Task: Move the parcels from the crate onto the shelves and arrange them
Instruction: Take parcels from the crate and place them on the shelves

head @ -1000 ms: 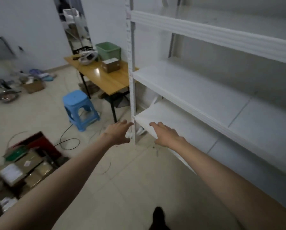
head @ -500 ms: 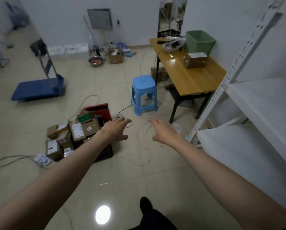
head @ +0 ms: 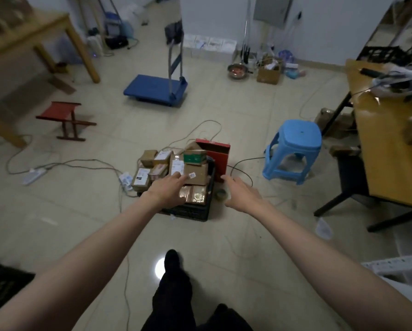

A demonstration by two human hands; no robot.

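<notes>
You are reaching both empty hands, left [head: 168, 191] and right [head: 242, 193], fingers loosely spread, over the parcels [head: 176, 169] heaped in the black crate [head: 195, 212].

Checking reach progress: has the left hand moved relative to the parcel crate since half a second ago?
Yes. The left hand was beside the crate's right edge; now it is over the parcels, open, further across the crate. The head camera also turned.

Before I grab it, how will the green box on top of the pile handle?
The green box looks like stiff card, so it should hold shape. It seems small, probably light. It is perched atop the heaped parcels in the crate, so pushing may tip it off.
</notes>
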